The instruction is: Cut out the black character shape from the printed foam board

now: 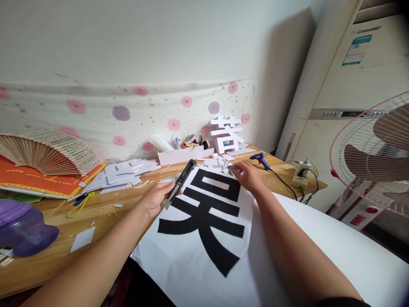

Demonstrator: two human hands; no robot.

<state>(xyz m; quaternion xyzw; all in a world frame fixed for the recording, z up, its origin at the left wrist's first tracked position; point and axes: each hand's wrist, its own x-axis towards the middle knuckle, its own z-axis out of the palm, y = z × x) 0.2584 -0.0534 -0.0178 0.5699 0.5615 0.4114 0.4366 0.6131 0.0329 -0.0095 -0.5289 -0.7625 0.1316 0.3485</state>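
My left hand (pixel 161 197) is closed round a black and grey utility knife (pixel 181 181), its blade end pointing down toward me. Under it lies a white paper sheet (pixel 179 260) printed with a large black Chinese character (pixel 204 213). Past the sheet's upper right corner, my right hand (pixel 246 174) has its fingers bent together around a small greyish thing (pixel 230 168) that I cannot make out. Loose white paper scraps (pixel 216 162) lie just beyond those fingertips.
A blue glue gun (pixel 261 160) with a black cord rests right of my right hand. Behind stand a white box of tools (pixel 182 154) and a white built-up character (pixel 226 134). Cut sheets (pixel 121 172), a folding fan (pixel 51 149) and a purple bottle (pixel 27 228) sit left; a fan (pixel 373 145) stands right.
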